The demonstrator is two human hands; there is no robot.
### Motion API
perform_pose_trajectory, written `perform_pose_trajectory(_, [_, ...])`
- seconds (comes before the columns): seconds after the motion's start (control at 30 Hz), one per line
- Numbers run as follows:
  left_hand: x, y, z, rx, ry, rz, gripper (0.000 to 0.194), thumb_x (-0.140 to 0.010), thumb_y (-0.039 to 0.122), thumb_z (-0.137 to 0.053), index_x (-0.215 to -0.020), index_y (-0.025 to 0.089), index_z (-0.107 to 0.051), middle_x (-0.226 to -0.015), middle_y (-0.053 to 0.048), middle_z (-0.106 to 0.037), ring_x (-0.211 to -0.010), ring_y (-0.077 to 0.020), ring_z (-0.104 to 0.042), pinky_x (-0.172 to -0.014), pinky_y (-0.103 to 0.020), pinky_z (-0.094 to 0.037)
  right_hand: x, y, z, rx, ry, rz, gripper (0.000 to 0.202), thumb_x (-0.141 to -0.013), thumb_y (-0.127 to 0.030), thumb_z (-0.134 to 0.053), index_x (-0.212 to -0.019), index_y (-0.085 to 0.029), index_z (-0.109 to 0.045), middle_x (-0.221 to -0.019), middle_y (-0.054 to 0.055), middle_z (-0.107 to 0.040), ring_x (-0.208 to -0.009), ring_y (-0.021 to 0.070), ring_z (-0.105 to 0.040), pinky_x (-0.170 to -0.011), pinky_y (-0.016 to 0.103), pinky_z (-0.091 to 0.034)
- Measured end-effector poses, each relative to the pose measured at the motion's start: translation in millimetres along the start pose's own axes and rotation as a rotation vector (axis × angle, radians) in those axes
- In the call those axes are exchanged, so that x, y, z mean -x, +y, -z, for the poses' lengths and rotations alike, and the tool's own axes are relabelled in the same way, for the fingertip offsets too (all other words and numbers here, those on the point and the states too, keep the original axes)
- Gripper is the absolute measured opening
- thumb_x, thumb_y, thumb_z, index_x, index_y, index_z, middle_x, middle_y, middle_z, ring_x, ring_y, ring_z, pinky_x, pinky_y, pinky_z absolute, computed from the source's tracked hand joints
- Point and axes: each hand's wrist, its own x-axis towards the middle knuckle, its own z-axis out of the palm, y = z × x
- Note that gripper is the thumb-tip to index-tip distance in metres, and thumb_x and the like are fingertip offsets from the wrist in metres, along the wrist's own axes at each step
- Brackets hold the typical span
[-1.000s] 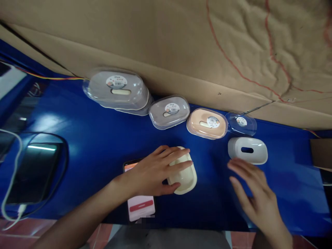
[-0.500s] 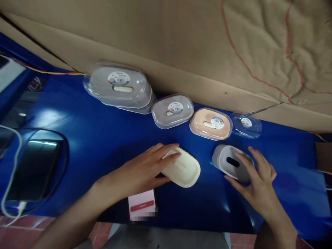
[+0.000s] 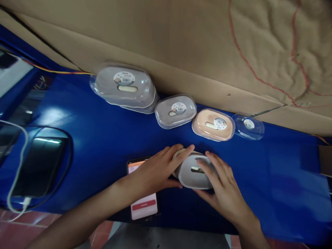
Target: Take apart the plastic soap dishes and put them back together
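Observation:
My left hand point(image 3: 162, 167) is closed around the left end of a cream plastic tray point(image 3: 177, 155). My right hand point(image 3: 223, 185) grips a grey oval plastic box point(image 3: 187, 175) with a slot in its top, index finger lying over the top near the slot. The grey box covers most of the tray; whether it is seated in or only above the tray I cannot tell. Something cream shows through part of the slot. Under my left forearm lies a phone point(image 3: 144, 206) with a lit screen.
Behind my hands stand a stack of grey lidded boxes point(image 3: 121, 93), a single grey box point(image 3: 175, 119), a peach box point(image 3: 214, 133) and a clear lid point(image 3: 250, 133). Brown paper point(image 3: 155, 45) rises at the back. A dark phone point(image 3: 38, 169) with a white cable lies left on the blue table point(image 3: 103, 138).
My right hand has carried the grey box left, over the cream tray. My left hand still holds the tray's left end. The view has shifted slightly.

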Motion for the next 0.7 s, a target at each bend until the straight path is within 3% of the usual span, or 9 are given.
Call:
perform_pose_trajectory(0.1, [2.5, 3.8, 3.2, 0.049, -0.061, -0.024, 0.154, -0.069, 0.028, -0.105, -0.174, 0.035, 0.007, -0.167, -0.022, -0.044, -0.146, -0.0436, -0.056, -0.113, -0.058, -0.058, -2.8, -2.9, -3.5, 0.033, 0.003, -0.007, 0.068, -0.103, -0.037, -0.069, -0.164, -0.022, -0.042, -0.171, 0.019, -0.042, -0.154, 0.0404, -0.044, -0.115, 0.061, -0.049])
perform_pose_trajectory(0.2, [2.5, 4.5, 2.3, 0.009, -0.057, -0.007, 0.137, -0.079, 0.024, -0.098, -0.174, 0.036, 0.0, -0.166, -0.021, -0.046, -0.145, -0.0443, -0.058, -0.111, -0.06, -0.059, -4.8, -6.5, -3.7, 0.062, -0.006, -0.005, 0.067, -0.103, -0.037, -0.067, -0.164, -0.021, -0.042, -0.173, 0.019, -0.041, -0.154, 0.0402, -0.044, -0.114, 0.059, -0.049])
perform_pose_trajectory(0.4, [1.5, -3.1, -2.2, 0.029, -0.04, -0.016, 0.131, -0.083, 0.025, -0.096, -0.174, 0.027, -0.002, -0.162, -0.022, -0.052, -0.145, -0.0401, -0.058, -0.115, -0.056, -0.056, -8.9, -13.0, 3.0, 0.107, -0.062, -0.007, 0.075, -0.104, -0.041, -0.066, -0.168, -0.016, -0.035, -0.174, 0.016, -0.042, -0.149, 0.0388, -0.047, -0.11, 0.056, -0.05])
perform_pose_trajectory(0.53, [2.9, -5.6, -5.8, -0.026, -0.024, -0.023, 0.126, -0.08, 0.023, -0.097, -0.171, 0.021, -0.011, -0.164, -0.024, -0.049, -0.152, -0.0427, -0.051, -0.12, -0.058, -0.051, -11.7, -14.0, 0.1, 0.118, -0.071, -0.006, 0.085, -0.102, -0.04, -0.068, -0.172, -0.016, -0.027, -0.175, 0.017, -0.041, -0.146, 0.0398, -0.049, -0.11, 0.058, -0.05])
perform_pose_trajectory(0.7, [2.1, -8.1, -7.3, -0.129, -0.035, -0.007, 0.113, -0.081, 0.031, -0.095, -0.167, 0.017, -0.023, -0.159, -0.023, -0.055, -0.144, -0.0426, -0.056, -0.118, -0.06, -0.048, -13.8, -7.6, -4.8, 0.069, -0.072, -0.002, 0.09, -0.101, -0.049, -0.071, -0.173, -0.018, -0.026, -0.173, 0.017, -0.044, -0.147, 0.0407, -0.051, -0.111, 0.059, -0.05])
